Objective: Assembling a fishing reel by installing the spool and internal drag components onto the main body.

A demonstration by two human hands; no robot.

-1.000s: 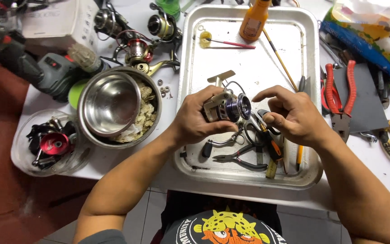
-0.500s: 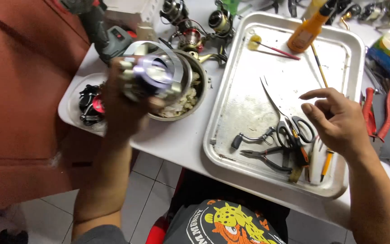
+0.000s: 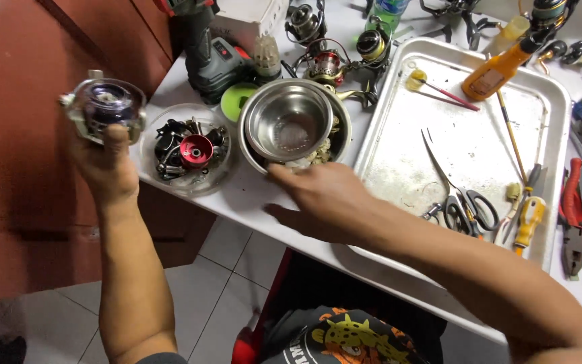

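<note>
My left hand [image 3: 106, 165] has its fingers wrapped around a dark, rounded fishing reel body with silver metal parts [image 3: 104, 108], thumb pressed up against its near side, holding it out past the left edge of the white worktop [image 3: 250, 195], over the red-brown cabinet front. My right hand [image 3: 321, 201] lies flat, fingers together and reaching left, its tips at the near rim of the nested shiny steel bowls [image 3: 291, 125]; it grips nothing.

Left of the bowls sits a clear round plastic dish of black and red reel parts [image 3: 186, 152]. Right of my hand lies a large scuffed metal tray [image 3: 466, 141] holding scissors [image 3: 463, 199], a yellow-handled screwdriver [image 3: 527, 222] and an orange squeeze bottle [image 3: 496, 71]. Red-handled pliers [image 3: 580, 209] lie beyond the tray. Pale floor tiles show below.

The reel is blurred, so its detail is unclear. My left forearm rises steeply, and the right crosses over the tray's near corner.
</note>
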